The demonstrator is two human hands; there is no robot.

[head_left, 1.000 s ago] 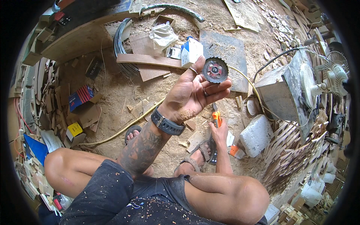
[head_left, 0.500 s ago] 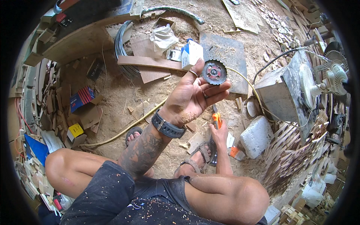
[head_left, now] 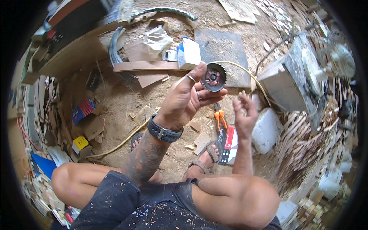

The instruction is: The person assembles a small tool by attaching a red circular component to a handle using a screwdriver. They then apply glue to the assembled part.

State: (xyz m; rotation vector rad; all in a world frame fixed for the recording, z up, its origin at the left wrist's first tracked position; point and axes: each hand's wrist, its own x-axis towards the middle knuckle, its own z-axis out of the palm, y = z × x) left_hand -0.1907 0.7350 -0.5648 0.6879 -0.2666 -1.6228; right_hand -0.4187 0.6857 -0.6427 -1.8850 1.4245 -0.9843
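My left hand (head_left: 183, 100) is closed on a round hole saw (head_left: 214, 78), gripping it between thumb and fingers. Its dark toothed rim and red hub with holes face partly toward me. To the right, my right hand (head_left: 245, 117) is raised off the ground, blurred, with loosely bent fingers apart and nothing visible in them. Orange-handled pliers (head_left: 220, 119) lie between my hands, beside a red, white and black box (head_left: 229, 143) near my right foot.
A dark flat board (head_left: 226, 57) and a blue-and-white box (head_left: 189, 53) lie ahead. At the right stand a fan (head_left: 341, 63), a white block (head_left: 267, 132) and piled wood strips (head_left: 293, 153). A yellow hose (head_left: 126, 146) crosses the sawdust-covered ground.
My right hand has let go of the pliers and risen up and to the right. The hole saw has tilted in my left hand, showing more of its hollow inside.
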